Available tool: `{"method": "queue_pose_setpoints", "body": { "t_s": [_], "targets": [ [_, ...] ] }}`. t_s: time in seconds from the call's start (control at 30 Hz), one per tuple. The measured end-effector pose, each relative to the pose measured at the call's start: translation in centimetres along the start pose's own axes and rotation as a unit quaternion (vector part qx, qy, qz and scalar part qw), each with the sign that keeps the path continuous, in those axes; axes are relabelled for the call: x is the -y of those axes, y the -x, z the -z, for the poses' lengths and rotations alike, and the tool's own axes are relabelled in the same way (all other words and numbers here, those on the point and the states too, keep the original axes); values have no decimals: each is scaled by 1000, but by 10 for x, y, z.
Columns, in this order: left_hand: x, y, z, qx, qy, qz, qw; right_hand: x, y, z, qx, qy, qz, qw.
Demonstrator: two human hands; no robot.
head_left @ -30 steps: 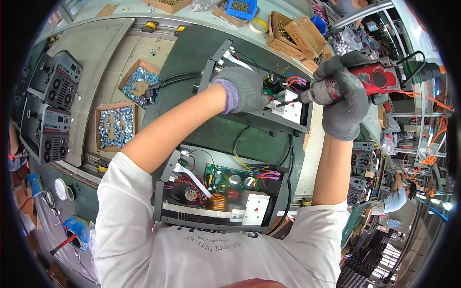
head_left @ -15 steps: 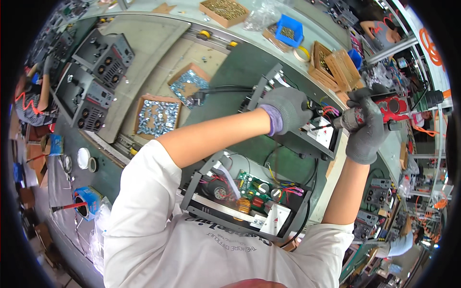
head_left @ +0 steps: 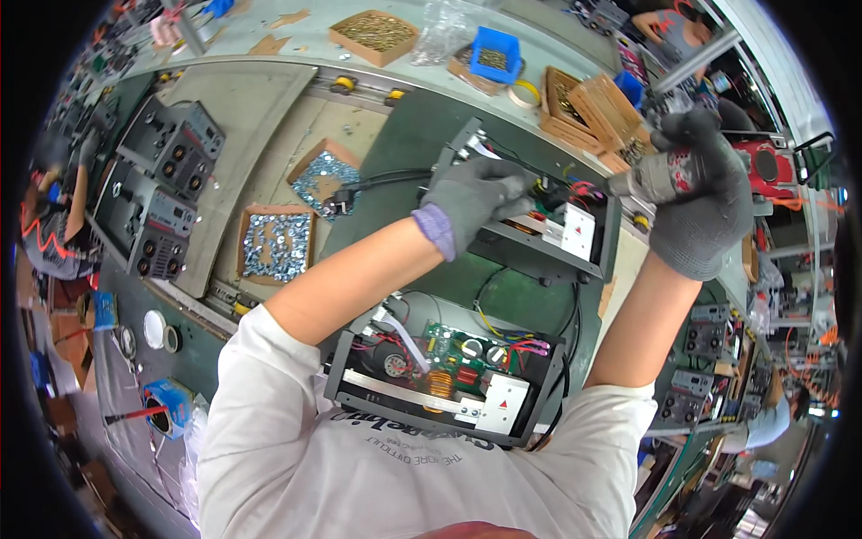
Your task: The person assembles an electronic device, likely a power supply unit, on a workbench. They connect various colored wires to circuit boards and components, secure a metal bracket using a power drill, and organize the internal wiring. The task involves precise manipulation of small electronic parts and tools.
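In a dark glove with a purple cuff, my left hand (head_left: 476,199) is over the left part of the far open metal chassis (head_left: 575,259). Its fingers are bent together; whatever they may hold is hidden. My gloved right hand (head_left: 705,202) is wrapped round a red and grey power screwdriver (head_left: 666,177). The tool's nose points left, just off the chassis's right end, where a white plate (head_left: 577,231) and coloured wires show. Closer to me sits a second open chassis (head_left: 431,406) with a green circuit board (head_left: 440,340), a copper coil and a white plate.
Cardboard trays of small metal parts (head_left: 277,244) (head_left: 325,178) lie to the left. Along the back stand a box of screws (head_left: 373,38), a blue bin (head_left: 496,56) and open cartons (head_left: 606,112). Finished-looking units (head_left: 171,144) stand far left. Co-workers are at both sides.
The power screwdriver has drawn back to the right, its tip away from the white plate. My left hand has shifted left along the far chassis, and the whole view has moved slightly.
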State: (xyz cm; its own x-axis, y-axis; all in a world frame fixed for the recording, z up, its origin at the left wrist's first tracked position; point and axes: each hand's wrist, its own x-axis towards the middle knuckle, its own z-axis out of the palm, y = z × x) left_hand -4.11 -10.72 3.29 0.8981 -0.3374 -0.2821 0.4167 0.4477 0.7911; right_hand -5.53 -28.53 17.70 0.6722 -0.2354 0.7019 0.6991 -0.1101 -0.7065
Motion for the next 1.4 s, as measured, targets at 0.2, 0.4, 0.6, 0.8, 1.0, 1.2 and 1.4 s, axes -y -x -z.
{"method": "queue_pose_setpoints", "body": {
  "t_s": [0.2,0.4,0.6,0.8,1.0,1.2,1.4],
  "targets": [
    [-5,7,5,10,-10,-6,1000,5,26,2,-59,-59,78,993],
    [-1,11,2,16,64,-37,997,-1,31,20,-96,-110,34,989],
    [6,2,17,42,33,-26,998,-1,38,21,-110,-191,14,975],
    [5,5,12,33,48,-23,998,-2,43,18,-107,-191,5,976],
    [9,0,20,73,-9,-61,995,-13,48,21,-80,-231,23,969],
    [4,7,11,60,86,-30,994,-14,52,21,-36,-248,48,967],
    [1,9,10,75,115,-11,990,-27,51,20,-94,-169,80,978]
  ]
}}
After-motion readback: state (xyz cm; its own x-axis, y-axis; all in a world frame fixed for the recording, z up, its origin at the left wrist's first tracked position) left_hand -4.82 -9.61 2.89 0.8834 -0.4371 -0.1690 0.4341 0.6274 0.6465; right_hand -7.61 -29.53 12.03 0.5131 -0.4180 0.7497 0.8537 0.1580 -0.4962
